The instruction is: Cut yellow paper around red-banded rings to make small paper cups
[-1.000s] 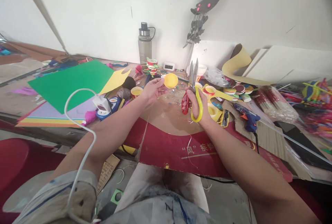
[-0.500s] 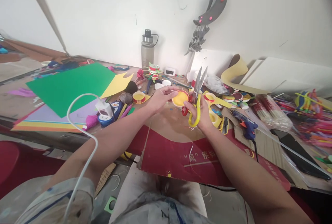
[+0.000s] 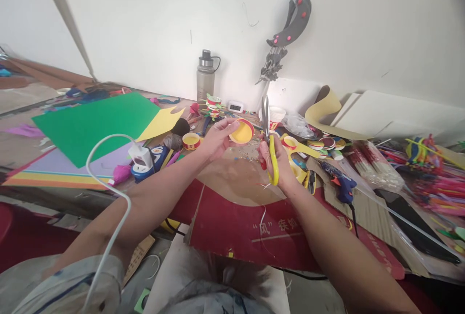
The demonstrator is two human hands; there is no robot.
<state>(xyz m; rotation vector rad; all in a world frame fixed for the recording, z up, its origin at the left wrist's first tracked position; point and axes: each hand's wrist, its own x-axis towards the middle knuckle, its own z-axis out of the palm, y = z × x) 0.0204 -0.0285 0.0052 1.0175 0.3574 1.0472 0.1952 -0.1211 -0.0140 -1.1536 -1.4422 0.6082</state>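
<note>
Between the thumb and fingers of my left hand (image 3: 220, 138) is a shallow round paper cup piece (image 3: 242, 132), yellow inside with a red rim, tilted toward me. My right hand (image 3: 278, 156) is closed around scissors (image 3: 273, 159) with yellow and red handles. Their blades point up and away, just right of the cup piece and apart from it. Under both hands lies a brown and red cardboard sheet (image 3: 232, 178) with small scraps on it. Another cut cup ring (image 3: 191, 141) stands left of my left hand, and one more ring (image 3: 289, 143) sits beyond my right hand.
A grey bottle (image 3: 205, 76) stands against the wall. Green paper (image 3: 98, 125) and a charger (image 3: 141, 156) with a white cable lie left. On the right are a blue glue gun (image 3: 343, 185), a black phone (image 3: 416, 224) and bundled pipe cleaners (image 3: 441, 178).
The scissors have moved away from the cup piece, and their blades have come closer together. My left hand has shifted left with the piece. The camera view has tilted slightly upward.
</note>
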